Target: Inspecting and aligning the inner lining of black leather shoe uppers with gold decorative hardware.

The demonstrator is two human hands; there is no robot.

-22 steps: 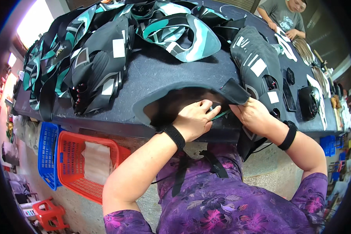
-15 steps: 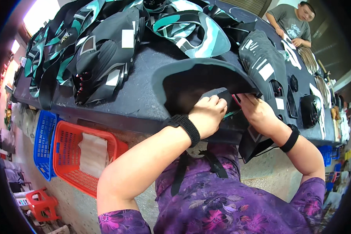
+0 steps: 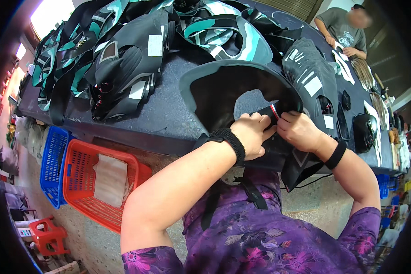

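Note:
Both my hands work at the near edge of a large, curved black piece of sheet material point(image 3: 210, 91) with a grey rim, at the table's front. It looks like a flat shoe upper. My left hand point(image 3: 251, 134) is closed, its fingers curled on the near edge. Beside it, my right hand point(image 3: 301, 130) pinches the edge further right. Between the hands a narrow strip with red and white bands point(image 3: 274, 111) shows on the black material. The tips of several fingers are hidden. Below my right hand hangs a black pointed part point(image 3: 297, 169) with a grey outline.
Stacked black uppers point(image 3: 306, 73) with white patches lie right of the piece, and more point(image 3: 128, 73) at left. Teal, white and black pieces point(image 3: 233, 36) pile behind. Red point(image 3: 141, 171) and blue point(image 3: 50, 169) baskets stand lower left. Another person point(image 3: 345, 32) works at far right.
My left hand has shifted right, closer to my right hand, which has moved slightly left. The piece's opening shows more widely, and the red-and-white strip is more exposed.

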